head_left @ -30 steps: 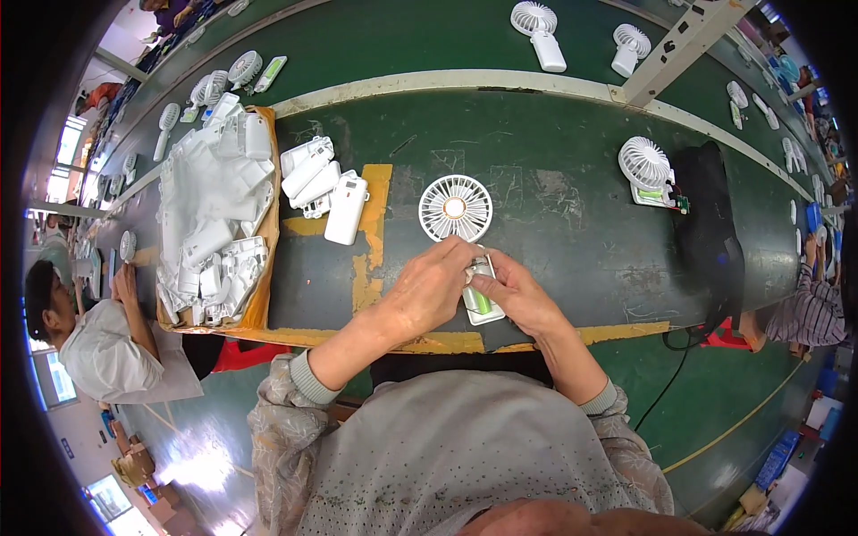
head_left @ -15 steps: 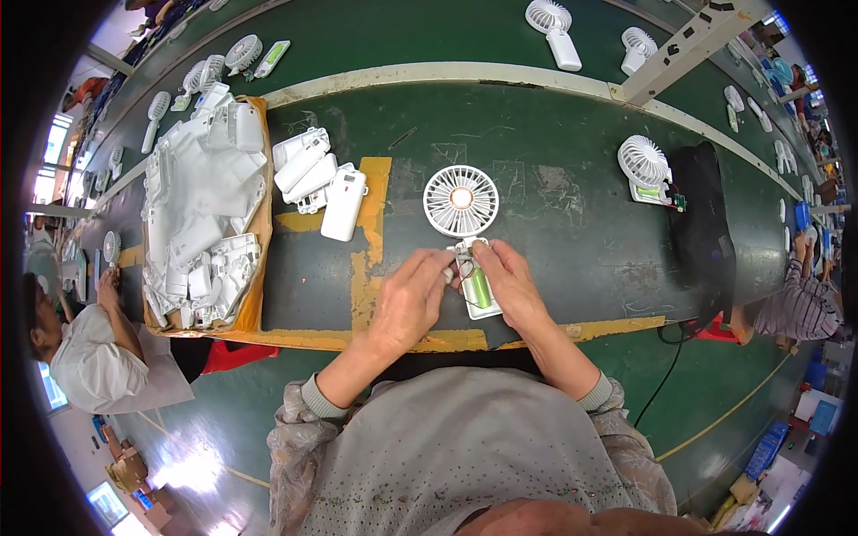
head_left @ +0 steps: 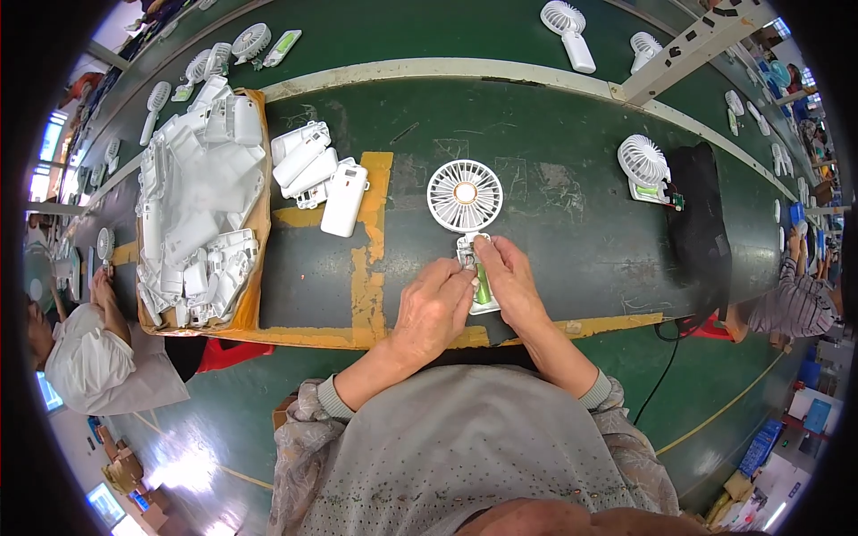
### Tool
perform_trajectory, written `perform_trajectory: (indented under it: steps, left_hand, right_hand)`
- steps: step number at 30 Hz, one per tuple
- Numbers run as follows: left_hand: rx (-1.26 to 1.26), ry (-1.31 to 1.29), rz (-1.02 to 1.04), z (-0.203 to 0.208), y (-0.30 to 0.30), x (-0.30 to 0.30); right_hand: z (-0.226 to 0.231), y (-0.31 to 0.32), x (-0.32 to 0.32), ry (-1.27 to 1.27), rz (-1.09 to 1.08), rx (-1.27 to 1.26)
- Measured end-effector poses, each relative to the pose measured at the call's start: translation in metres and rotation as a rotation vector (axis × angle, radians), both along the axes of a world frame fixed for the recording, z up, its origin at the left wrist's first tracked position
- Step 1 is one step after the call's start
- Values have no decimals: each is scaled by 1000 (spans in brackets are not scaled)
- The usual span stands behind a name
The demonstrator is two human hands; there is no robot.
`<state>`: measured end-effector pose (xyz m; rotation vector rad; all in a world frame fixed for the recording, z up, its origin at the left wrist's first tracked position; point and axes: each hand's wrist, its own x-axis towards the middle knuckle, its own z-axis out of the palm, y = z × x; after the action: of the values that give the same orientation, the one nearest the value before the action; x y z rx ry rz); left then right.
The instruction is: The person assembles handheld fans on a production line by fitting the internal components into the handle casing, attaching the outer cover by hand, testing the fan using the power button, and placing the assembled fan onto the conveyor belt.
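A white handheld fan (head_left: 465,196) lies in front of me, its round grille pointing away and its handle toward me. The handle's casing is open, showing a green battery (head_left: 483,288) and small parts near the neck. My right hand (head_left: 512,284) grips the handle's right side, thumb near the neck. My left hand (head_left: 433,305) is closed, its fingertips pinched together over the handle's left side beside the battery. Whatever those fingertips hold is too small to make out, and they hide part of the handle's inside.
At left stands a carton (head_left: 253,295) heaped with white casing parts. Several white handle shells (head_left: 344,198) lie beside it. A partly open fan (head_left: 643,163) sits at right by a black cloth-like item (head_left: 699,214). A metal post (head_left: 684,54) rises behind. Co-workers sit at both sides.
My left hand has moved slightly right and toward me, from the handle's neck down to beside the battery. My right hand stays on the handle. The whole view has shifted slightly.
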<state>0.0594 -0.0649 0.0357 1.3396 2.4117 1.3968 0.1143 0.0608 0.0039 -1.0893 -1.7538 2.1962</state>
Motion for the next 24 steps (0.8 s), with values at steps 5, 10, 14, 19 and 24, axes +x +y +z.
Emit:
perform_trajectory:
  steps: [5, 10, 14, 19, 24]
  left_hand:
    - [-44, -344, -58, 9, -12, -7]
    - [-228, -640, 89, 20, -16, -8]
    - [-349, -544, 81, 20, -9, -3]
    - [-190, 16, 21, 8, 2, -2]
    - [-155, -541, 146, 1, 2, -3]
  right_hand:
    - [-2, 3, 2, 17, 24, -73]
    - [17, -1, -3, 40, 21, -244]
    - [14, -1, -3, 60, 5, -251]
    - [3, 1, 1, 83, 20, -171]
    - [7, 1, 1, 66, -33, -235]
